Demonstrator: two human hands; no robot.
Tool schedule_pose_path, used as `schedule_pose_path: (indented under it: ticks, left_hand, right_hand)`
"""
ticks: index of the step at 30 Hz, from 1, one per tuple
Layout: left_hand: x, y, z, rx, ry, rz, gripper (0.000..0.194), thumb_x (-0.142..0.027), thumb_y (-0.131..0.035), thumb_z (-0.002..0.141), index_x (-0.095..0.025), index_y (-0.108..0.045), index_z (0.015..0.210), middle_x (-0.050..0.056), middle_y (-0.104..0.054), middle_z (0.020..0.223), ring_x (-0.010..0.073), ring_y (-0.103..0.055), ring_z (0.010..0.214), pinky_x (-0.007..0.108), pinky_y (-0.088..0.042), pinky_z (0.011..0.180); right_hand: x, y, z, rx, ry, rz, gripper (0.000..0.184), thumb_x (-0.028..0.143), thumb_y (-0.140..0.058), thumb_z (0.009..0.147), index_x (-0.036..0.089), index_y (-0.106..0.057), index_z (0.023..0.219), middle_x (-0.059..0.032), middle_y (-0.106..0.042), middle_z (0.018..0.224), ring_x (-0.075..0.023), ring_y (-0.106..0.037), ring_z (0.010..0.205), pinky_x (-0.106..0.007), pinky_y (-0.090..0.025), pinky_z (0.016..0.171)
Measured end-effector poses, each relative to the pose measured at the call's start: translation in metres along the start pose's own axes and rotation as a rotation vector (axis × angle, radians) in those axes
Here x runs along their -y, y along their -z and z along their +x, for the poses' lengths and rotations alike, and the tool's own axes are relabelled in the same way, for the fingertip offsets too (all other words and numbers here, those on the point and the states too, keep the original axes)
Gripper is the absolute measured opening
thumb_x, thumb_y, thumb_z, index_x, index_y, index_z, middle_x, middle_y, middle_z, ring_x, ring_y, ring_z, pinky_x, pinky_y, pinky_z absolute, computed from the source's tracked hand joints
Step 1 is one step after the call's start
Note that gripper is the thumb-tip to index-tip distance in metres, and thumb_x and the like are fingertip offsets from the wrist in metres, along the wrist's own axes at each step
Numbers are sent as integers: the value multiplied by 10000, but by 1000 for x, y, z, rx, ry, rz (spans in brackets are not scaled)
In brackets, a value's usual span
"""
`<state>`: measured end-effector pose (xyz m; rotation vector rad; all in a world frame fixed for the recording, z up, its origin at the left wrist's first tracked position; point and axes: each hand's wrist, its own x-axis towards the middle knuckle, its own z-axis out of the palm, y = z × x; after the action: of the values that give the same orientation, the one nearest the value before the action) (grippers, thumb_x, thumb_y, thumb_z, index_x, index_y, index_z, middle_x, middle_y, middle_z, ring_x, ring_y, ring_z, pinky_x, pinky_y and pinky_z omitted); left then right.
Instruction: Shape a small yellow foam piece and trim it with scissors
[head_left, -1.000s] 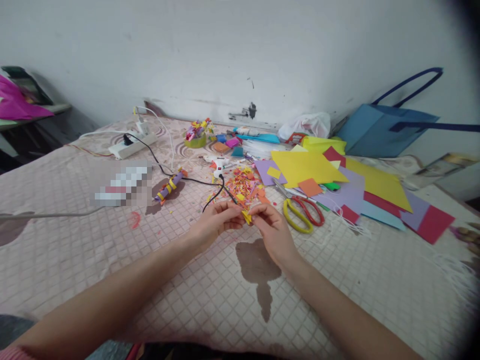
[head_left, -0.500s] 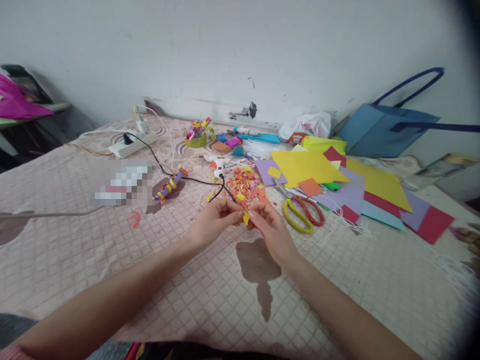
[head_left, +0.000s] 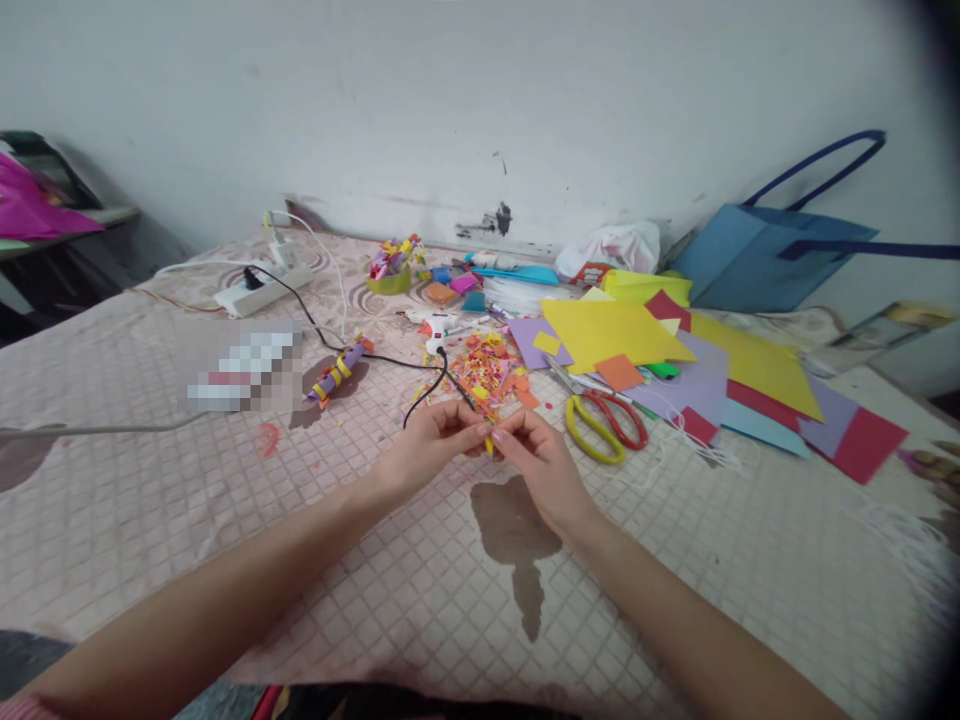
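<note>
The left hand (head_left: 439, 440) and the right hand (head_left: 546, 468) meet fingertip to fingertip, both pinching a small yellow piece (head_left: 489, 445) between them, just above the patterned cloth (head_left: 375, 600). Beyond them lies a pile of coloured scraps (head_left: 484, 370), with a white glue gun (head_left: 436, 338) on its left. Scissors (head_left: 582, 396) with one yellow and one red handle lie near the right hand, beside overlapping coloured sheets (head_left: 611, 335). A purple roll wrapped in yellow (head_left: 339, 372) rests farther left.

Bare left hand (head_left: 435, 440) and bare right hand (head_left: 546, 465) pinch a small thin yellow piece (head_left: 489, 445). From it: white plastic glue gun (head_left: 436, 339), 11 o'clock; red-and-yellow-handled metal scissors (head_left: 613, 430), 3 o'clock; yellow-banded purple roll (head_left: 339, 373), 10 o'clock.
</note>
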<state>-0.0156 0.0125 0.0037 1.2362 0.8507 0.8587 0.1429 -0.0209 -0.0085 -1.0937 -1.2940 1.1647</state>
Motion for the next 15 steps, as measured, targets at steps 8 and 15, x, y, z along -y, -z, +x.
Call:
schedule_pose_path:
  ticks: [8, 15]
  left_hand:
    - [-6, 1, -3, -10, -90, 92, 263, -357, -673, 755, -121, -570, 706, -5, -579, 628, 86, -529, 584, 216, -429, 571]
    - [-5, 7, 2, 118, -47, 29, 285, -395, -637, 796, -119, -611, 862, 26, -631, 755, 109, -591, 684, 241, -471, 659]
  right_hand:
    - [2, -3, 0, 82, -96, 122, 211, 393, -609, 835, 203, -587, 746, 16, -593, 683, -118, -526, 622, -264, -418, 630]
    - [1, 0, 4, 80, -337, 483, 155, 275, -704, 725, 179, -589, 682, 38, -540, 597, -84, -465, 536, -222, -375, 534]
